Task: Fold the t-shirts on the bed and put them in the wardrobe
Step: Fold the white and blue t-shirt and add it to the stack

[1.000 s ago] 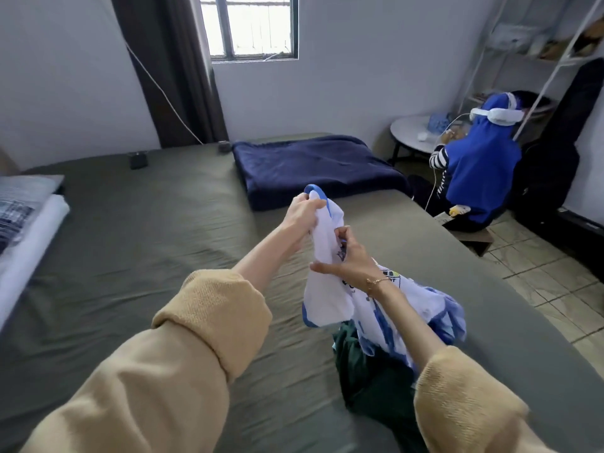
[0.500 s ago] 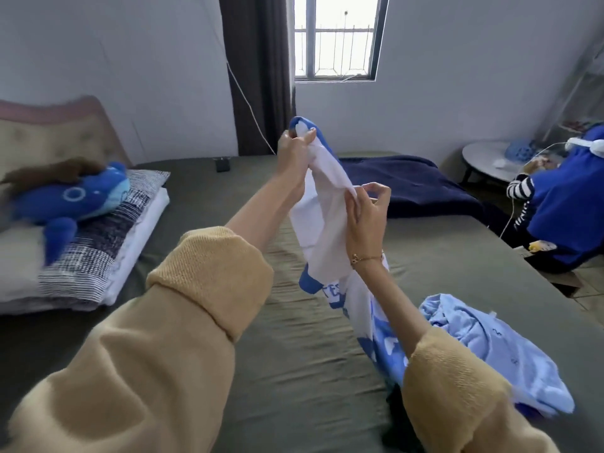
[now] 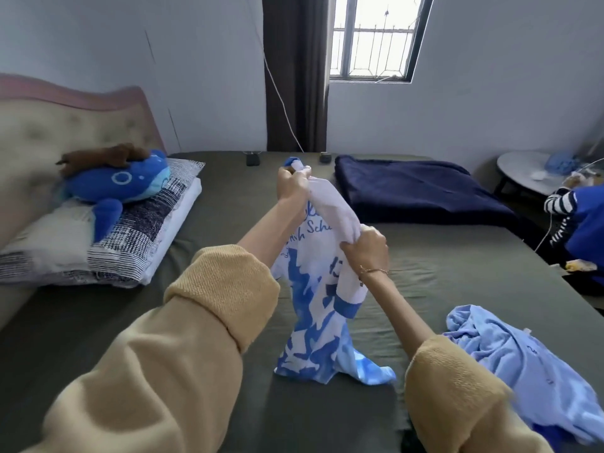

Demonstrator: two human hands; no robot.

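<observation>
Left hand (image 3: 292, 183) grips the top edge of the white and blue t-shirt (image 3: 318, 289), right hand (image 3: 366, 248) bunches it lower, at 4 o'clock from the left; the shirt hangs over the olive bed sheet (image 3: 212, 204). It looks light, soft and limp, best taken at both shoulders. A light blue t-shirt (image 3: 523, 361) lies at 4 o'clock, a navy blanket (image 3: 415, 188) at 1 o'clock

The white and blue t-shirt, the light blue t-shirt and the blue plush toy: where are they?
white and blue t-shirt (image 3: 313, 325): head view, on its hanging patterned body.
light blue t-shirt (image 3: 519, 358): head view, on its crumpled middle.
blue plush toy (image 3: 121, 181): head view, on its body.
</observation>
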